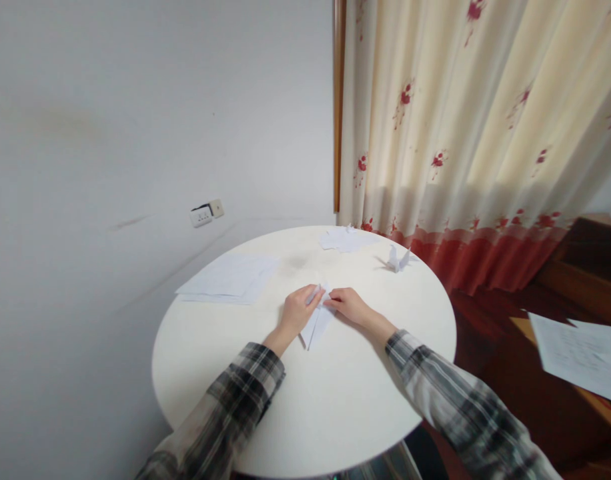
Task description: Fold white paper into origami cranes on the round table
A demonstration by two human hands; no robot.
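A partly folded piece of white paper (317, 327) lies on the round white table (330, 413), its narrow point toward me. My left hand (299, 310) grips its left side, with thumb and fingers near the upper end. On the right edge of the same paper, my right hand (349, 305) pinches with its fingertips. The upper folds are partly covered by my fingers. A folded white paper crane (396, 260) stands farther back on the right of the table, apart from both hands.
A stack of white paper sheets (225, 279) rests at the table's left. More white paper (341, 239) lies at the far edge. Behind are a wall socket (201, 216) and a flowered curtain (435, 133). Printed sheets (580, 353) lie on a lower wooden surface to the right.
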